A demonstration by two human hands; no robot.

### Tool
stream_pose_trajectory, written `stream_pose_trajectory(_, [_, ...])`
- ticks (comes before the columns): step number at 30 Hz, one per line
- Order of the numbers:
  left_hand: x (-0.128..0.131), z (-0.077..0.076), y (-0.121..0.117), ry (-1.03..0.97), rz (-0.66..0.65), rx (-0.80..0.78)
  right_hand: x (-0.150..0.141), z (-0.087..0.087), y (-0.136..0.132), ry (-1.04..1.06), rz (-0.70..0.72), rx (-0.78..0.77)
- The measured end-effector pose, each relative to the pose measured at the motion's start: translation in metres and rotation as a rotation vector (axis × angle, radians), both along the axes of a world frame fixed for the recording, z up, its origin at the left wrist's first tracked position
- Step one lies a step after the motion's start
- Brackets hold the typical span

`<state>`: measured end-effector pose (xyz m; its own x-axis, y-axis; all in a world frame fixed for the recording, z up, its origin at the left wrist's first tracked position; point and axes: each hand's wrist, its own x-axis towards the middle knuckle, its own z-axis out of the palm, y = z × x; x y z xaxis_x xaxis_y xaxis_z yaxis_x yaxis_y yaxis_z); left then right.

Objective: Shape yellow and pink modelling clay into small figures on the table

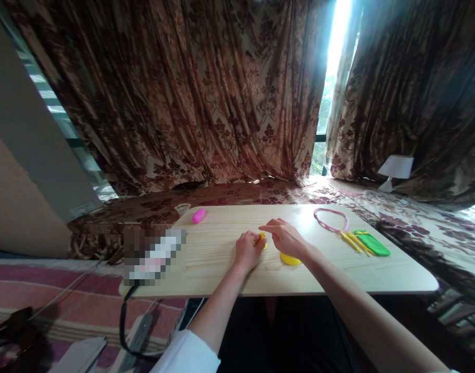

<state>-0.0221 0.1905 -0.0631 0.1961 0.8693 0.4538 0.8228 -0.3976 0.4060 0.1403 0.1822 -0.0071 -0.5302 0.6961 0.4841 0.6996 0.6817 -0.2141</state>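
On the table, my left hand (250, 249) is closed around a small yellow piece of modelling clay (263, 236), pinched at the fingertips. My right hand (286, 236) hovers just to the right, its index finger stretched out toward that piece, and I see nothing held in it. Partly hidden under my right wrist lies a flat yellow clay piece (289, 259). Farther right, thin yellow clay strips (355, 242) lie beside a flat green clay slab (373, 244). Behind them rests a pink twisted loop (331, 219).
A pink lump (199, 215) lies at the far left of the pale wooden table (218, 280). A blurred-out object (155, 259) with a black strap sits at the left edge. Beyond the table are a patterned ledge, curtains (222, 103) and a white lamp (395, 167).
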Motion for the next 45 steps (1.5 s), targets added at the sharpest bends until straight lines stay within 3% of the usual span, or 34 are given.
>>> stream_pose_trajectory(9, [0.001,0.004,-0.003,0.017,-0.002,-0.005,-0.004,-0.008,-0.006,-0.013,-0.021,-0.035])
stream_pose_trajectory(17, [0.002,0.003,-0.002,0.052,0.018,-0.006,-0.001,0.008,-0.001,0.020,-0.103,-0.050])
stream_pose_trajectory(23, [0.001,0.001,-0.002,0.057,0.029,-0.005,-0.008,0.008,0.001,0.015,-0.186,-0.075])
stream_pose_trajectory(45, [0.002,0.001,-0.003,0.093,0.066,-0.009,-0.013,0.004,0.001,0.013,-0.110,-0.090])
